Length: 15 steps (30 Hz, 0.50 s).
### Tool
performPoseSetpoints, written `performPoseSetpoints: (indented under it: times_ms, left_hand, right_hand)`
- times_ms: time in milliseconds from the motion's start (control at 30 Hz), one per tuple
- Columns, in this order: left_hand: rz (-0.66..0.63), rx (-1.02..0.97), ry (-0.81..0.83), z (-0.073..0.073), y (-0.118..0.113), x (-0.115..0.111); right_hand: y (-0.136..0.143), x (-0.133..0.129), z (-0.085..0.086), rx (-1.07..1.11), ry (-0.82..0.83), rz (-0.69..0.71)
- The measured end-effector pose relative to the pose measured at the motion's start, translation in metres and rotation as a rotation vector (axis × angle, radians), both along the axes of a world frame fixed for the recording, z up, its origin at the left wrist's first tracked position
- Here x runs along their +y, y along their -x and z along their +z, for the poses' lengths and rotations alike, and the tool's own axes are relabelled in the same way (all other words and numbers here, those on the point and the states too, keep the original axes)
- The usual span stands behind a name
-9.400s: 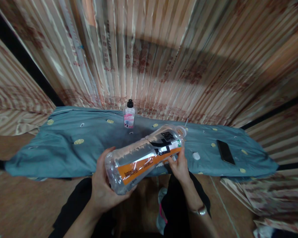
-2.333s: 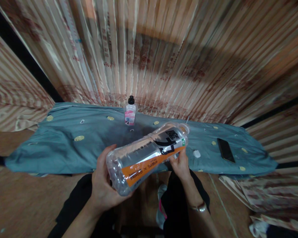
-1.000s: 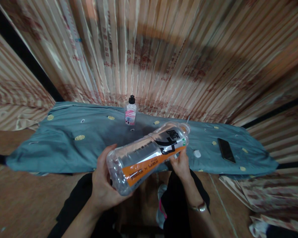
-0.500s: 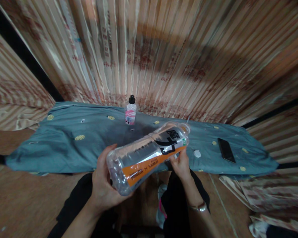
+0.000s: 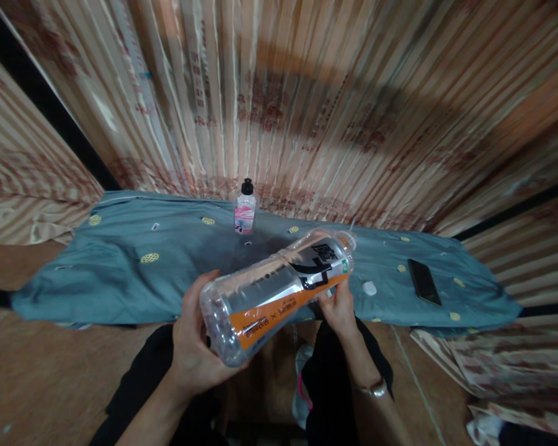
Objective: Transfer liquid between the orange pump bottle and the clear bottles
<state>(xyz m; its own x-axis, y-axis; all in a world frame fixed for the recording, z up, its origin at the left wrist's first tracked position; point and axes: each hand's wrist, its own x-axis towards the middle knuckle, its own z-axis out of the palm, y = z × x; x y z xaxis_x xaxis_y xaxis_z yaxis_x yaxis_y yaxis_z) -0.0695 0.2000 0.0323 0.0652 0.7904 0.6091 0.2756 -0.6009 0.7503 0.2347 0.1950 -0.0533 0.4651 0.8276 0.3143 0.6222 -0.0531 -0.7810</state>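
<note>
A large clear plastic bottle (image 5: 276,294) with an orange and silver label is held tilted above the cloth, its base to the left and its neck to the upper right. My left hand (image 5: 195,344) is wrapped round the base end. Under the neck end, my right hand (image 5: 341,310) grips the bottle from below; some of its fingers are hidden behind it. Behind the big bottle, a small clear bottle (image 5: 245,214) with a black cap and pink label stands upright on the teal cloth (image 5: 121,272).
A black phone (image 5: 424,282) lies on the cloth at the right, and a white round piece (image 5: 369,288) lies nearer my right hand. A pleated curtain (image 5: 279,111) hangs behind. Dark poles flank the cloth; my legs are below.
</note>
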Motion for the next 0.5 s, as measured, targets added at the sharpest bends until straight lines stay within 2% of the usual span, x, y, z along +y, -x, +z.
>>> performPoseSetpoints:
  times_ms: [233, 500]
  left_hand:
    - [0.031, 0.027, -0.047, -0.0007, -0.0013, 0.0002]
    - [-0.034, 0.035, -0.026, 0.0026, 0.002, 0.0024]
  right_hand:
    - [0.0026, -0.0001, 0.0026, 0.01, -0.001, -0.012]
    - [0.0021, -0.0004, 0.0022, 0.005, 0.001, -0.012]
